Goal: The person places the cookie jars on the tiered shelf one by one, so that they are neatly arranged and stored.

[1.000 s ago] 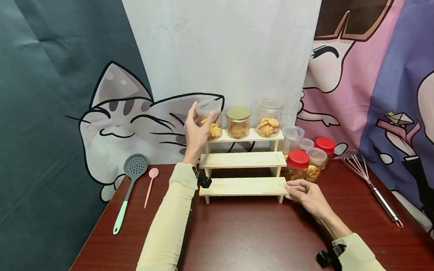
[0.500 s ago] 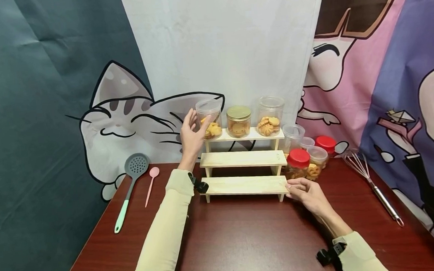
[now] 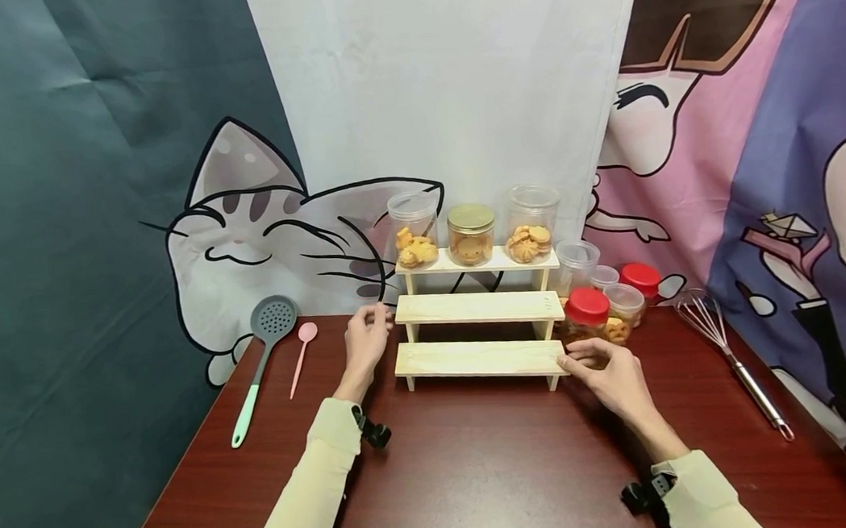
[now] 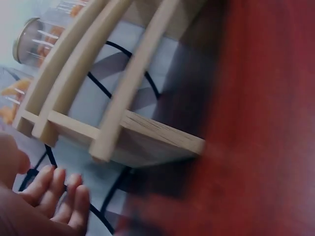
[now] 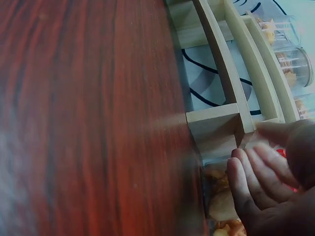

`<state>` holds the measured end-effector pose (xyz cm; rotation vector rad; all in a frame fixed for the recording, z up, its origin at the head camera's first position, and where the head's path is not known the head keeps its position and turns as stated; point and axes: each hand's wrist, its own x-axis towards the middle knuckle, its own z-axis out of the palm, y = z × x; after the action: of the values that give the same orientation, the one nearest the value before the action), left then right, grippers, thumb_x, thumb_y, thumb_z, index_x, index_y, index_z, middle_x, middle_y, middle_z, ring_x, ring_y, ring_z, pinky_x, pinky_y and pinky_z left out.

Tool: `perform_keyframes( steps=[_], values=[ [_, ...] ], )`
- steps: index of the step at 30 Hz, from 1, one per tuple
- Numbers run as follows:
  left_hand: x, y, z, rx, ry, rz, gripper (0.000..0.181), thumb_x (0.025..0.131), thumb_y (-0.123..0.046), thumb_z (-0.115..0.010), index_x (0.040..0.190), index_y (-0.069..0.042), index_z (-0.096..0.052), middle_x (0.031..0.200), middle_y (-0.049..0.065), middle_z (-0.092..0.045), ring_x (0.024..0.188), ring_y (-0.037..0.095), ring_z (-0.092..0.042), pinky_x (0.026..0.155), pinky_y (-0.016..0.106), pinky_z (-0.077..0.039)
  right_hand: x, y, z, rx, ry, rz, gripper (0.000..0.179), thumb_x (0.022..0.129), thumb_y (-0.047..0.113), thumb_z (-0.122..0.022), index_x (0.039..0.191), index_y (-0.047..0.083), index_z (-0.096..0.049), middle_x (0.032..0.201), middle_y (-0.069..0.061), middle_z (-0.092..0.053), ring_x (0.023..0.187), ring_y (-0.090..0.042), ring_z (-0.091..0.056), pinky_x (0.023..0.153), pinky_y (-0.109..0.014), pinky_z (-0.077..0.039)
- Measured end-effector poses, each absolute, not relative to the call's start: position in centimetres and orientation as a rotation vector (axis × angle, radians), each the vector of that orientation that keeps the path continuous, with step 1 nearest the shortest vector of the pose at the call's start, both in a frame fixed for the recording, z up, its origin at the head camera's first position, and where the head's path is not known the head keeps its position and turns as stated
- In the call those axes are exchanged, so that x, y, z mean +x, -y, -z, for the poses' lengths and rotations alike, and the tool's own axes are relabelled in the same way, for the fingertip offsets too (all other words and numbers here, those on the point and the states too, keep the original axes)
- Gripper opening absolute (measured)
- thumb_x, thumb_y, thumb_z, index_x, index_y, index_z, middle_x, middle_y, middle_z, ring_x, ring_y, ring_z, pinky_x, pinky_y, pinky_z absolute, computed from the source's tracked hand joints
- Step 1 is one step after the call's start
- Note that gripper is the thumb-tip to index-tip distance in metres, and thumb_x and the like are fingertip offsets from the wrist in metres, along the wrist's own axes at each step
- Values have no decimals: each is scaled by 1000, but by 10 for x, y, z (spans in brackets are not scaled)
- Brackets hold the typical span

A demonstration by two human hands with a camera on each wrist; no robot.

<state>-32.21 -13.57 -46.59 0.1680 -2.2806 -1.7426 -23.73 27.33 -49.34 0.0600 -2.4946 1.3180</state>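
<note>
A three-tier wooden stand (image 3: 478, 307) sits on the table. Its top step bears a clear-lidded jar of cookies (image 3: 416, 248) at the left, a gold-lidded jar (image 3: 471, 237) in the middle and another clear-lidded jar (image 3: 531, 241) at the right. Beside the stand's left end, my left hand (image 3: 366, 340) is apart from it and holds nothing; its fingers are loosely bent in the left wrist view. My right hand (image 3: 615, 381) pinches the right end of the lowest step, thumb on top, as the right wrist view (image 5: 268, 182) also shows.
Right of the stand cluster several more jars, among them a red-lidded jar (image 3: 587, 309). A whisk (image 3: 735, 366) lies at the table's right. A slotted turner (image 3: 262, 363) and a small pink spoon (image 3: 303, 352) lie at the left. A printed curtain (image 3: 448, 77) hangs behind.
My left hand has let go of the left jar on the top step and come down to the stand's left side. The right hand stays at the lowest step.
</note>
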Motion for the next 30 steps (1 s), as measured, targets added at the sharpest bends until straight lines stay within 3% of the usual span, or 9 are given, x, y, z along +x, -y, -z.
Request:
perform_keyframes(
  steps=[4,7,10,12,14,16,19,25,30],
  values=[
    [-309,141,481,185,2338,1805,48,115,-45,-52,121,-3,-75,114,17,-79,101,35,-77,92,47,-63,-237,-273,482,112,2374,-1317,33,91,29,-91,116,10,-81,97,-8,-82,81,2,-73,76,-11,-56],
    [-300,142,490,180,2380,1831,51,114,-47,-53,118,-1,-75,109,15,-79,93,27,-77,85,38,-65,-239,-276,468,105,2245,-1336,31,91,23,-91,117,10,-81,96,-12,-81,79,2,-71,74,-11,-56],
    [-294,142,496,180,2437,1829,52,111,-54,-55,115,-6,-77,98,6,-78,87,16,-72,80,29,-60,-246,-283,456,87,2167,-1269,33,89,16,-92,119,8,-80,98,-15,-80,77,4,-70,72,-8,-54],
    [-292,140,499,188,2484,1788,50,110,-57,-57,114,-11,-78,95,1,-77,90,14,-68,83,28,-55,-253,-287,449,99,2177,-1154,37,89,17,-92,121,5,-78,104,-16,-79,83,-5,-72,75,-6,-51],
    [-290,140,501,190,2515,1757,48,108,-58,-59,114,-15,-78,95,-1,-76,92,15,-66,85,30,-50,-261,-289,444,123,2231,-1019,46,89,19,-92,127,0,-74,114,-21,-75,97,-20,-72,88,-18,-53],
    [-290,140,502,168,2524,1742,43,108,-55,-61,117,-17,-78,97,-1,-79,97,17,-65,88,32,-48,-269,-290,441,153,2291,-908,54,90,24,-90,132,-4,-69,121,-25,-69,109,-38,-64,98,-38,-50],
    [-290,141,507,111,2502,1777,37,107,-48,-66,118,-15,-77,105,2,-82,101,16,-67,91,31,-48,-280,-291,441,196,2368,-792,64,91,30,-88,136,-8,-64,124,-32,-64,117,-50,-52,96,-62,-39],
    [-290,145,516,24,2418,1888,25,107,-33,-71,116,-10,-76,104,5,-83,97,11,-67,90,27,-48,-290,-291,445,267,2410,-689,65,88,27,-91,133,-11,-65,122,-34,-65,119,-53,-51,98,-62,-40],
    [-292,142,517,-37,2336,2003,29,108,-28,-69,124,-4,-72,106,11,-82,90,10,-69,85,24,-50,-291,-293,439,276,2402,-662,61,87,26,-91,129,-11,-68,115,-35,-67,113,-53,-54,94,-61,-41]
  ],
)
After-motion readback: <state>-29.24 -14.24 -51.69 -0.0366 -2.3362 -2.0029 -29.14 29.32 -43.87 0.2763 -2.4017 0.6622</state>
